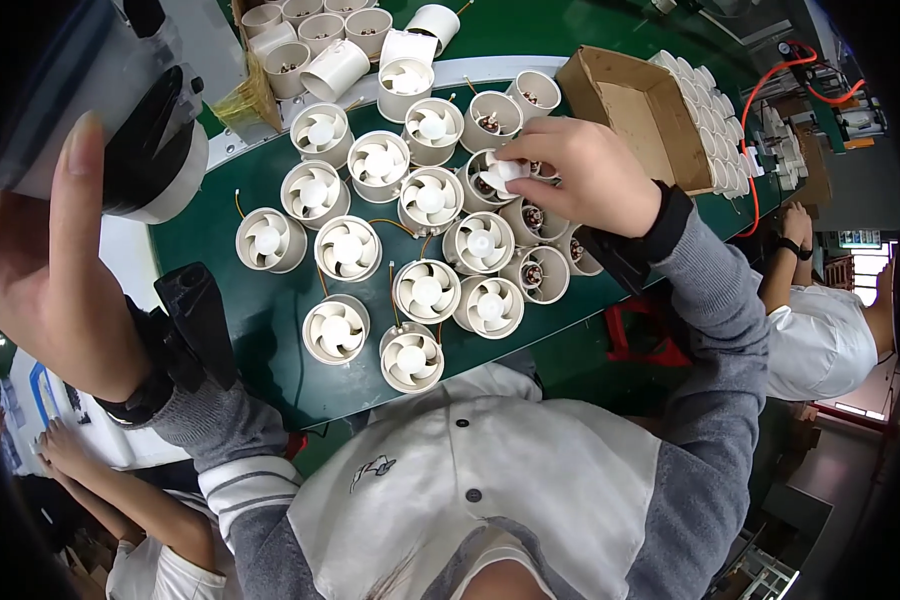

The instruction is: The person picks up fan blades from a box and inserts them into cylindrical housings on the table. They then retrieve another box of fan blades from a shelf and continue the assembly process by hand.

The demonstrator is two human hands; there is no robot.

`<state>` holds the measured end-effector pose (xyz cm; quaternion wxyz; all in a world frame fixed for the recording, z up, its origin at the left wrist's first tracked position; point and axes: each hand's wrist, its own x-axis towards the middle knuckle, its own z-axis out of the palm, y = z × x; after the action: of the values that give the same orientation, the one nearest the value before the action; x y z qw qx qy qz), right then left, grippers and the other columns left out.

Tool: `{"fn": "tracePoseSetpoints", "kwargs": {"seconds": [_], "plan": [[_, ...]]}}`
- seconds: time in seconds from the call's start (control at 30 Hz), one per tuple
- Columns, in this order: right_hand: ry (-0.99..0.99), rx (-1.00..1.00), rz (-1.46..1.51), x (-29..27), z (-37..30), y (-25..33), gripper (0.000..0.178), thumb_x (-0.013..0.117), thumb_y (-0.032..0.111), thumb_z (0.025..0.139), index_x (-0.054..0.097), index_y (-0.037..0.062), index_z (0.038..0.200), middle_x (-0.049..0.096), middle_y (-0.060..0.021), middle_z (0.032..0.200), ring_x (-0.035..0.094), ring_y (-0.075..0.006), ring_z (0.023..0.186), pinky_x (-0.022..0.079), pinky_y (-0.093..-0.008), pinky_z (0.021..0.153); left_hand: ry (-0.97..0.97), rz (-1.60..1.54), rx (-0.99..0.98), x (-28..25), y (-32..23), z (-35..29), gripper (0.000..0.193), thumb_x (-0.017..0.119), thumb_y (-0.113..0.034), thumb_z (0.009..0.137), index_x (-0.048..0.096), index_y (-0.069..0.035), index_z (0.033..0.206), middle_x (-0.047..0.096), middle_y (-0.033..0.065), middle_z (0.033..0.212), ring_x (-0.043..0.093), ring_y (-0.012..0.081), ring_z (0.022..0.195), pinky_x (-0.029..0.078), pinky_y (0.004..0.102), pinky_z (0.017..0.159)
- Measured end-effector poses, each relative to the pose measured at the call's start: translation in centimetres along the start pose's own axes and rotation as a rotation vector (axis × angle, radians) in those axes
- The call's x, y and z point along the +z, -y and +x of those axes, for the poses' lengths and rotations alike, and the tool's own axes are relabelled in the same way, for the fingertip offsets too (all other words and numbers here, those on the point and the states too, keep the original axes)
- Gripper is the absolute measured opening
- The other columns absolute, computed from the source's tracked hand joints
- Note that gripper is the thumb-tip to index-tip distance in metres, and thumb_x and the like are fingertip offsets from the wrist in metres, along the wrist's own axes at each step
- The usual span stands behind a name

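Note:
Between the thumb and fingers of my right hand point(590, 175) is a white fan impeller point(503, 173), held tilted over the mouth of a round white fan housing point(478, 190). Beside it stand open housings with motor windings inside, among them one housing point(544, 275) at the near right. Several housings fitted with impellers, such as this fan point(348, 248), are grouped on the green table point(270, 345). My left hand point(60, 290) is raised at the far left, one digit stretched upward and nothing visible in it; its other fingers are partly lost in the dark rim.
A cardboard box point(645, 110) lies at the back right, with rows of white cups point(705, 120) beyond it. More housings point(335, 70) are stacked at the back. A black-and-white device point(160, 150) stands at left. Co-workers sit on both sides; a red hose point(755, 130) hangs right.

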<state>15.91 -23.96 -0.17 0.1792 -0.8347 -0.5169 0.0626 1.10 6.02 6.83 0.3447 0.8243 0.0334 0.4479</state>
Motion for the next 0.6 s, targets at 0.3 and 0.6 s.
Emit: {"fn": "tracePoseSetpoints", "kwargs": {"seconds": [0.3,0.6], "plan": [[0.215,-0.015,-0.353,2.3,2.3,0.4,0.015,0.065,0.007,0.064,0.061,0.0023,0.078,0.058,-0.0107,0.078,0.059,-0.0270,0.073,0.048,-0.0347,0.060,0.094,-0.132,-0.027,0.1,-1.2,0.9,0.064,0.071,-0.005,0.069,0.034,0.002,0.121,0.053,0.0181,0.103,0.056,0.0210,0.089,0.047,0.0303,0.077],[0.195,-0.001,-0.348,2.7,1.8,0.6,0.008,0.060,0.002,0.067,0.058,-0.0006,0.074,0.058,-0.0143,0.077,0.058,-0.0286,0.074,0.047,-0.0351,0.063,-0.031,-0.660,0.007,3.0,-0.8,-0.9,0.065,0.070,-0.003,0.070,0.032,0.003,0.122,0.051,0.0199,0.107,0.055,0.0222,0.090,0.046,0.0323,0.080]]}}
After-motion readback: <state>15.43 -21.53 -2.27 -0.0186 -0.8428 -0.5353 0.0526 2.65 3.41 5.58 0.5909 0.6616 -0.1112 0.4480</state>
